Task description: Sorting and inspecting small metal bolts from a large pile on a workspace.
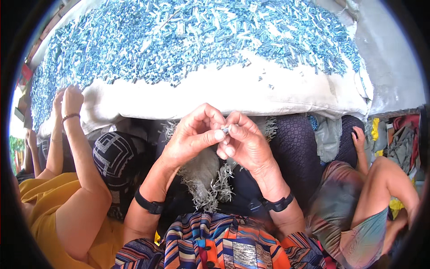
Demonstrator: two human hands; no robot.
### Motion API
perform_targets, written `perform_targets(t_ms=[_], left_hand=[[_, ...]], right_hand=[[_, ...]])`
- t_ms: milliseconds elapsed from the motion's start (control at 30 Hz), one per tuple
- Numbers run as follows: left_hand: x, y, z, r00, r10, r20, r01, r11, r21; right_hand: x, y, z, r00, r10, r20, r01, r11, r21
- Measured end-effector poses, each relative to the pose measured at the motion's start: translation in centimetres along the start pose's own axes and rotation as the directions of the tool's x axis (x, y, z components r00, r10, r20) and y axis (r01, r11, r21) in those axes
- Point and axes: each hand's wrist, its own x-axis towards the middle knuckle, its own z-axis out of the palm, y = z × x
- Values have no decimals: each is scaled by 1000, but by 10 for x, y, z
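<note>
My left hand (193, 134) and my right hand (248, 141) meet in front of me, just short of the table's near edge. Thumbs and fingertips of both pinch one small blue-grey piece (225, 129) between them. Most of that piece is covered by the fingers, so its exact kind is unclear. Beyond my hands spreads a wide heap of small, shiny blue and silver pieces (134, 51), some short like cut tubes, others long and strip-like. They lie on a white cloth (260, 96), where a few loose ones sit apart from the heap.
A frayed grey cloth (199, 177) lies across my lap. At left, a person in a yellow garment (78, 215) reaches both hands to the heap's edge. Close on my right sits another person in a multicoloured garment (333, 188). Crumpled cloths (403, 143) lie at far right.
</note>
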Motion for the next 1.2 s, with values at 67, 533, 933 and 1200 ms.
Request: perform_targets(t_ms=[67,533,933,1200], left_hand=[[-1,1,1,1000,-21,-14,21,1000,-12],[9,21,-10,971,-215,-106,197,463,864],[109,15,-33,947,283,-152,218,-218,951],[122,4,-38,948,285,-143,218,-250,943]], right_hand=[[-1,-1,-1,1000,9,0,-9,1000,-27],[43,-115,-30,781,-624,23,-98,-159,-982],[106,-150,-66,846,-478,235,-225,-721,-655],[101,-149,-59,873,-450,187,-219,-704,-675]])
